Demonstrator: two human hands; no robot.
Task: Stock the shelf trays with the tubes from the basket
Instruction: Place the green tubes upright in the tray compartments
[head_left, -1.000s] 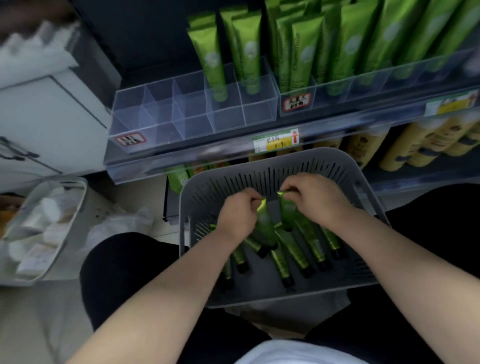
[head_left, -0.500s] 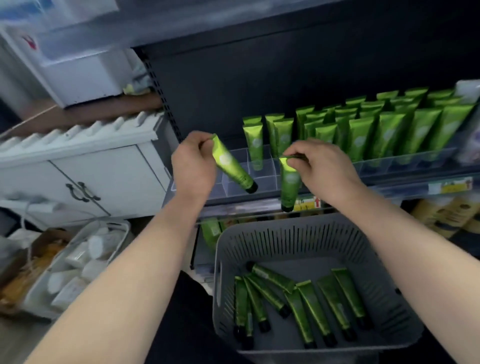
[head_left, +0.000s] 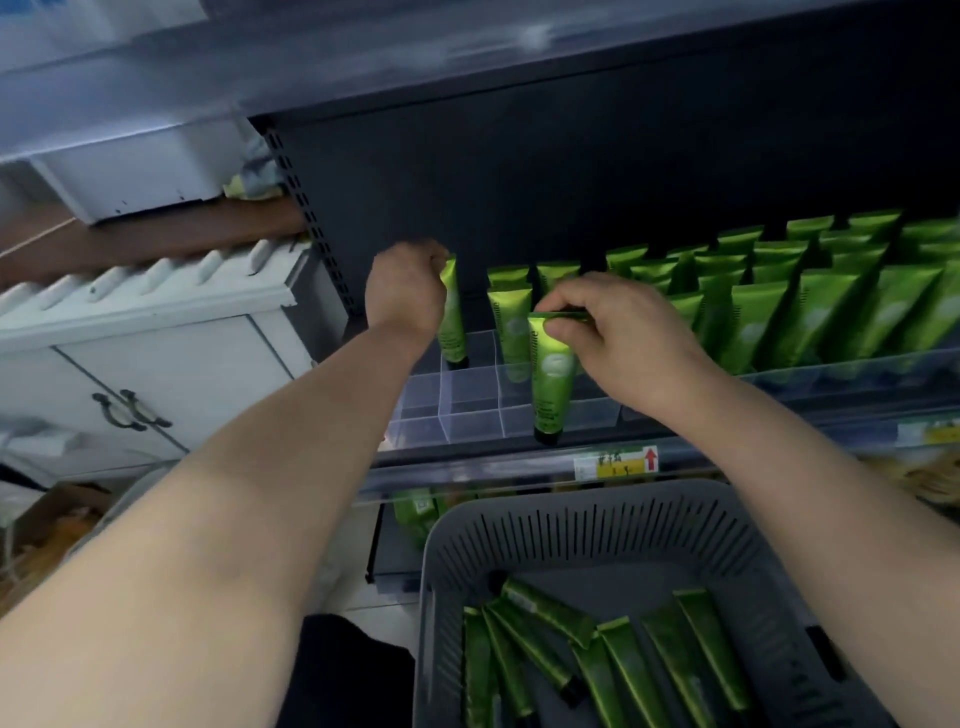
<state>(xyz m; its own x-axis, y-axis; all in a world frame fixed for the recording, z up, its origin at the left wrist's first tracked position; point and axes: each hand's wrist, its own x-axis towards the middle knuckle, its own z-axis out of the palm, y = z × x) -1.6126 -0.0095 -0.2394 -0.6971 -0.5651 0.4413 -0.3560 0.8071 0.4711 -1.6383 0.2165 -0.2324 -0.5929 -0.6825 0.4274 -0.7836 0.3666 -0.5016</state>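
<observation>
A green tube (head_left: 451, 317) is gripped at its crimped top by the curled fingers of the left hand (head_left: 408, 291). The body hangs just below and to the right of the knuckles. Its long axis is held nearly upright, black cap downward, over a rear compartment of the clear divided tray (head_left: 470, 402).

A second tube (head_left: 551, 379) is pinched at its flat crimped end between the thumb and fingertips of the right hand (head_left: 618, 332), so that the whole body hangs below the grip. It too is kept close to vertical, cap pointing down into a front compartment; whether the cap touches the tray floor cannot be told.

Stocked tubes (head_left: 779, 312) are stood upright in rows to the right. Loose tubes (head_left: 623, 670) are left lying flat in the grey basket (head_left: 597, 519) below.
</observation>
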